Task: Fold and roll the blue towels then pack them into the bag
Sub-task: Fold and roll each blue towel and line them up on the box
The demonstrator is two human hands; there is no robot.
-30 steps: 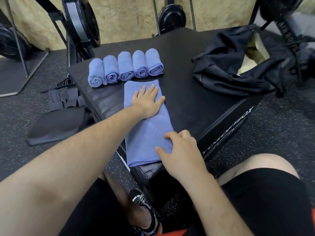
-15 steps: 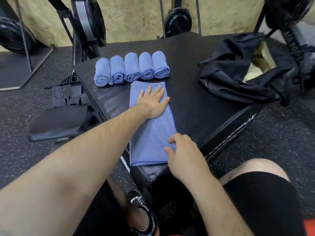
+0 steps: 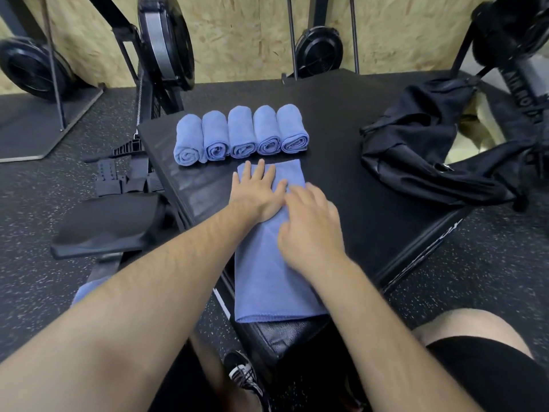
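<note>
A blue towel [image 3: 267, 281], folded into a long strip, lies flat on the black padded box [image 3: 350, 179], its near end hanging slightly over the front corner. My left hand [image 3: 258, 194] rests palm-down on its far end, fingers spread. My right hand [image 3: 309, 230] lies flat on the towel just beside the left, fingers extended, slightly blurred. Several rolled blue towels [image 3: 240, 133] stand in a row just beyond the flat towel. The black bag [image 3: 430, 162] sits open on the right of the box.
Rowing machines with black flywheels [image 3: 165, 40] stand behind the box against a chipboard wall. A black seat [image 3: 107, 224] and foot straps sit to the left on the speckled rubber floor. A bit of blue cloth [image 3: 86, 289] shows on the floor under my left forearm.
My right hand has slid from the towel's near right edge up along the towel to sit next to my left hand. The left hand has stayed on the far end.
</note>
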